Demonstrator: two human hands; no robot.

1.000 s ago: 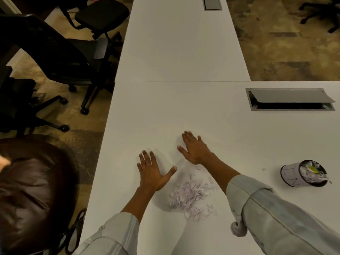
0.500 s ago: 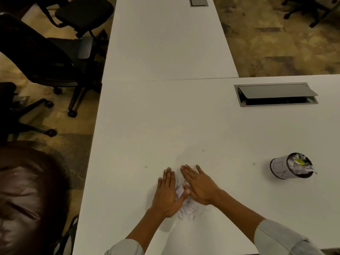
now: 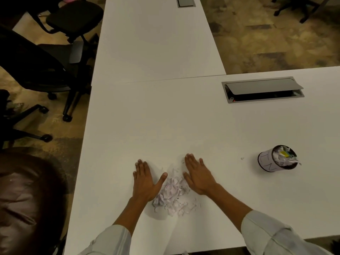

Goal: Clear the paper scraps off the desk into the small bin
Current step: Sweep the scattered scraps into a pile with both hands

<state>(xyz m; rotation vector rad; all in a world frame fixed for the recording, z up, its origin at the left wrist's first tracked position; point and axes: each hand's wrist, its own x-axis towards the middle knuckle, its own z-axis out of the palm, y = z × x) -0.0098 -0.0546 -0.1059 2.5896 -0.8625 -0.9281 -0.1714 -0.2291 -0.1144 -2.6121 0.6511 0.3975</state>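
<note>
light: dim and yellowish, room looks dark | brightest: white desk (image 3: 165, 126) | shadows: soft grey patch by the paper scraps (image 3: 173, 197) | blur: whole picture a bit soft, fingers fuzzy | edges: desk lines bend, corners go dark

An office: long white desks (image 3: 156, 116) joined end to end fill the centre, a grey cable hatch (image 3: 263, 90) is set into the right one, black wheeled task chairs (image 3: 55, 57) stand at left, patterned carpet (image 3: 276, 39) at upper right.
</note>
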